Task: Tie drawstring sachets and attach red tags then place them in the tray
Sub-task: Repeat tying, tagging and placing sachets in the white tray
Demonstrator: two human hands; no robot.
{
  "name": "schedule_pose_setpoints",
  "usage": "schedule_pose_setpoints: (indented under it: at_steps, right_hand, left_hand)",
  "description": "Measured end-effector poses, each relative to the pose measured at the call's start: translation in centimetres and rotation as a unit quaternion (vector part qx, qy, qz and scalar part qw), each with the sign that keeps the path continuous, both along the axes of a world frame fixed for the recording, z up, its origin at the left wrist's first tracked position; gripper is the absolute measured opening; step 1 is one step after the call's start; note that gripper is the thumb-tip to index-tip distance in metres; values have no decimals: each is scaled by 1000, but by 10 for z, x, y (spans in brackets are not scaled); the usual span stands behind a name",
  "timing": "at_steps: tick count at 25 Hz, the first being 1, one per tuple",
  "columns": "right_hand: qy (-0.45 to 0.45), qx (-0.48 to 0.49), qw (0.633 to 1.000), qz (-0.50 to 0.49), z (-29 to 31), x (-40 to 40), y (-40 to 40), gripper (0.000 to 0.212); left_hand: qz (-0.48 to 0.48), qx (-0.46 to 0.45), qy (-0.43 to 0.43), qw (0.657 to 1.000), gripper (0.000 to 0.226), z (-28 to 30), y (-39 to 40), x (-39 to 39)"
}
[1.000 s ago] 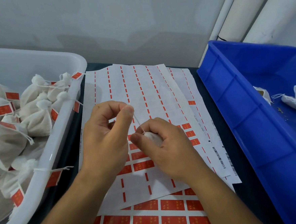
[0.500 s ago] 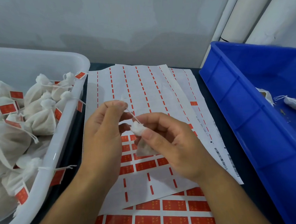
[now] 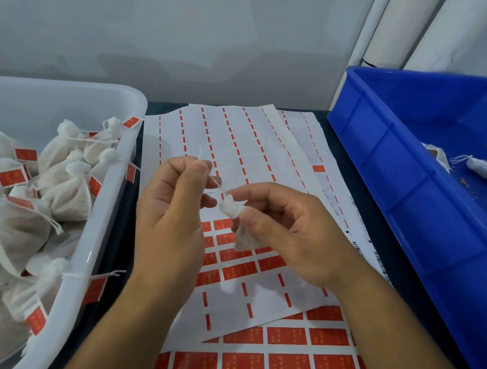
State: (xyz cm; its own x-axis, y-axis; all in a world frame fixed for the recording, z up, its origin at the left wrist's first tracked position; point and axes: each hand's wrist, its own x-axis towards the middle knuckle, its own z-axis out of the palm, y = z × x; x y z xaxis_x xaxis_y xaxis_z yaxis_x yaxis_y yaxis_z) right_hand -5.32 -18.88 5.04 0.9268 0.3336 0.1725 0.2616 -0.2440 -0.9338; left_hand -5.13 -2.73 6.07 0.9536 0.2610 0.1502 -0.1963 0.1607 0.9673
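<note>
Two hands meet at the centre of the frame above the sticker sheets (image 3: 233, 144). The right hand (image 3: 285, 227) holds a small white sachet (image 3: 241, 227), its grip narrow, thumb and forefinger pinching the gathered neck while the body of the sachet hangs below the thumb. The left hand (image 3: 172, 206) pinches the drawstring (image 3: 217, 183) between thumb and forefinger; the string runs taut from the sachet's neck up and left to those fingertips, with a short free end rising above them. The sheets lie on the dark desk (image 3: 351, 176) and carry rows of red tags (image 3: 239, 271) toward the lower centre. At the left of the frame stands a white tray (image 3: 101, 223) filled with tied sachets (image 3: 67, 193) bearing red tags, some hanging over its rim. At the right stands a blue bin (image 3: 396, 202) containing a few untagged sachets (image 3: 483, 164).
</note>
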Motion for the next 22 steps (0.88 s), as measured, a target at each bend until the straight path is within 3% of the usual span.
schedule_pose_setpoints:
  at_steps: [4, 7, 11, 17, 22]
  right_hand:
    - [36, -94, 988, -116, 0, 11, -21, 29]
    - [75, -227, 943, -229, 3, 20, -53, 21]
    - [141, -341, 898, -239, 1, 13, -87, 22]
    - [135, -356, 885, -268, -3, 1, -98, 27]
    - [204, -159, 935, -241, -8, -4, -101, 23]
  left_hand:
    - [-23, 43, 26, 998, 25, -5, -3, 1]
    - [0, 89, 39, 995, 21, -9, -2, 2]
    - [45, 80, 66, 994, 22, -11, 5, 8]
    - [87, 56, 87, 991, 24, -7, 11, 11]
    - [79, 139, 86, 983, 16, -13, 13, 13]
